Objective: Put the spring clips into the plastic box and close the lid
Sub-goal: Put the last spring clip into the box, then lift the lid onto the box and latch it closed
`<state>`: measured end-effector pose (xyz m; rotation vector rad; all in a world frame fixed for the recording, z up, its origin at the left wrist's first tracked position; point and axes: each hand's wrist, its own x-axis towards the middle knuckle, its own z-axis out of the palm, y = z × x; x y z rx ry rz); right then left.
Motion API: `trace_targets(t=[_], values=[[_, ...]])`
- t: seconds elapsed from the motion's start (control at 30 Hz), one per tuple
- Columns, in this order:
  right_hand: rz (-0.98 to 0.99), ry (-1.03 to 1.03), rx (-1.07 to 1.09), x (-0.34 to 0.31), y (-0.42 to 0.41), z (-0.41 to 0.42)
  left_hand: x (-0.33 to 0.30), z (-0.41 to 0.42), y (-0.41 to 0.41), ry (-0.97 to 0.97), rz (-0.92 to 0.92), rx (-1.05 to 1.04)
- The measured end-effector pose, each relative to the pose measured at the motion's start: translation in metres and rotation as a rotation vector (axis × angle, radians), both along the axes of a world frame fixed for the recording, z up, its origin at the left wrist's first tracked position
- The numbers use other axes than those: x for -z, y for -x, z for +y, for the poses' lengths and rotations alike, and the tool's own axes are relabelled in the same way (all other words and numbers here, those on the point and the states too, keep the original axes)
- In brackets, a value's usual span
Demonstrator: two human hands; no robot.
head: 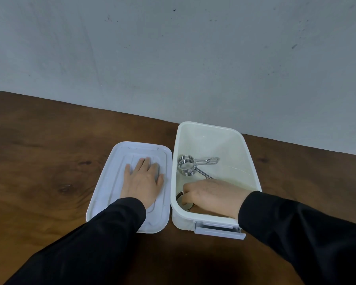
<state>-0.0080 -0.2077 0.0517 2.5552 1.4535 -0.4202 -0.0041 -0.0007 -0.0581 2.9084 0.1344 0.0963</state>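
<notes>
Lid [111, 188] flat on the surface [49, 161], just left of the plastic box [253, 171], long axes parallel. Left hand [145, 179] spread open upon it, holding nothing. Right hand [210, 194] inside the box, fingers curled on a spring clip [182, 200]; another clip [188, 165] just beyond.

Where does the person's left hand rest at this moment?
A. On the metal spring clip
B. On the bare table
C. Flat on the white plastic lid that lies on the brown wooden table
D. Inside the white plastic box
C: the left hand lies palm down on the white plastic lid, which lies on the brown wooden table beside the open white plastic box; the right hand is the one inside the box.
</notes>
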Motion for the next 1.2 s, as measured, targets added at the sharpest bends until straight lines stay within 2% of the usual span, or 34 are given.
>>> trace_targets(t=[0.47, 0.6, 0.67, 0.8, 0.83, 0.97, 1.1, 1.2], values=[[-0.019, -0.038, -0.011, 0.001, -0.002, -0.002, 0.000, -0.001, 0.000, -0.006, 0.019, 0.004], [-0.003, -0.130, 0.037, -0.011, -0.001, -0.002, -0.002, -0.001, 0.000, 0.023, 0.036, -0.012], [0.012, -0.182, 0.088, -0.019, 0.001, -0.002, -0.002, -0.001, 0.001, 0.084, 0.033, -0.036], [0.000, -0.281, 0.196, -0.028, 0.004, -0.011, -0.014, 0.004, 0.001, 0.404, -0.014, -0.108], [-0.009, -0.304, 0.218, -0.030, 0.006, -0.013, -0.020, 0.006, 0.005, 0.407, -0.029, -0.089], [-0.024, -0.405, 0.294, -0.041, 0.015, -0.020, -0.041, 0.004, 0.052, 0.191, -0.069, 0.104], [-0.004, -0.459, 0.325, -0.047, 0.026, -0.023, -0.022, 0.005, 0.123, 0.064, -0.020, 0.328], [0.015, -0.479, 0.345, -0.047, 0.034, -0.019, -0.003, 0.014, 0.135, -0.040, -0.079, 0.368]])
